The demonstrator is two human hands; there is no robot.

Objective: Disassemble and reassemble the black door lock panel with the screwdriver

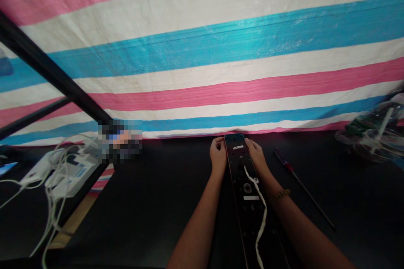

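Note:
A long black panel with small holes, a round fitting and pale labels lies lengthwise before me, its near end cut off by the frame. From its upper part a white sleeved cable runs toward me. My left hand grips the panel's left edge near the far end, fingers curled and thumb along the side. On the opposite edge, my right hand holds the same end with bent fingers partly hidden by the panel. A bracelet circles the right wrist. To the right of that hand rests a long screwdriver.
The black table meets a striped plastic sheet at the back. White power strips with tangled cables lie at the left, near a black metal frame. Clear plastic packaging sits far right. A patch at left is pixelated.

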